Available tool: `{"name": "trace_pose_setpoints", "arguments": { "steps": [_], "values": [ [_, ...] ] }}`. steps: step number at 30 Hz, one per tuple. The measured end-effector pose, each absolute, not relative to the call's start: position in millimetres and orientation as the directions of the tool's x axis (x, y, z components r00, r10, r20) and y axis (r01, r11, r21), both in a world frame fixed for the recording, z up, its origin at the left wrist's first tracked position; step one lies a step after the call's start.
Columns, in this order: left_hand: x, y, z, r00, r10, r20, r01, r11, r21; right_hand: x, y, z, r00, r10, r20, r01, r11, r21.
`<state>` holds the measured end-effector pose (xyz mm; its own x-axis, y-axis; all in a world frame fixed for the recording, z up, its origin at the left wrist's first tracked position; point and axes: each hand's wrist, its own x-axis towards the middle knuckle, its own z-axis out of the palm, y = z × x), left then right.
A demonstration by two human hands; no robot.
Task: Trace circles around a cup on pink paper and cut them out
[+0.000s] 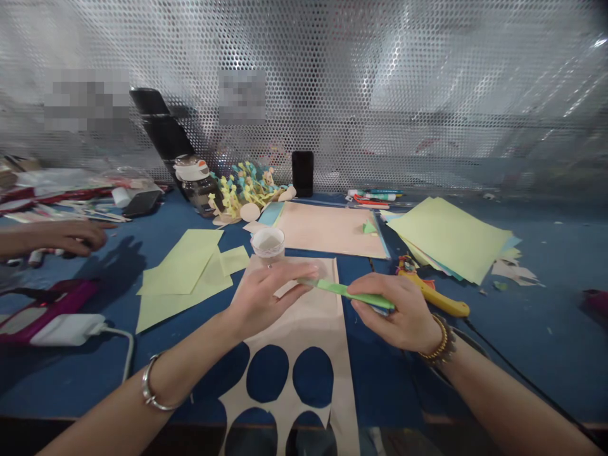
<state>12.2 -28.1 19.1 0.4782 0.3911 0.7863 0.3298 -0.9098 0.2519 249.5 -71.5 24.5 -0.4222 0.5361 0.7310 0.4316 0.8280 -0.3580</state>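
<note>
My right hand (396, 310) is closed round a green strip (335, 288) that points leftward. My left hand (270, 294) meets the strip's left end, pinching it between thumb and fingers. Below both hands lies a pale pink paper sheet (344, 361) with several large round holes, its near part reaching over the table's front edge. A white paper cup (268, 243) stands just behind my left hand. Right of my right hand lies a yellow glue gun (439, 296) with a black cord.
Yellow-green papers lie at left (180, 263) and right (451, 231). Behind are a pink sheet (327, 225), paper flowers (242, 190), a jar (197, 187) and an upright phone (303, 172). Another person's hand (71, 237) is above a purple power strip (76, 301).
</note>
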Motion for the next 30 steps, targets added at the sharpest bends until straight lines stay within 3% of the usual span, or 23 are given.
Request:
{"name": "trace_pose_setpoints", "arguments": {
  "steps": [8, 19, 26, 30],
  "values": [
    [8.7, -28.3, 18.7, 0.513, 0.422, 0.748, 0.329, -0.901, 0.282, 251.9, -67.1, 22.5, -0.440, 0.604, 0.665, 0.433, 0.791, -0.432],
    [9.7, -35.0, 16.5, 0.500, 0.379, 0.778, 0.366, -0.907, 0.207, 250.4, -66.7, 14.1, -0.337, 0.842, 0.420, 0.403, 0.533, -0.744],
    [9.0, -32.2, 11.2, 0.514, 0.390, 0.764, 0.363, -0.906, 0.219, 246.2, -69.0, 11.8, -0.354, 0.813, 0.463, 0.411, 0.580, -0.703],
    [9.3, -28.7, 12.5, 0.596, 0.413, 0.689, 0.389, -0.899, 0.202, 247.1, -71.9, 25.4, -0.527, 0.698, 0.485, 0.487, 0.715, -0.501]
  ]
}}
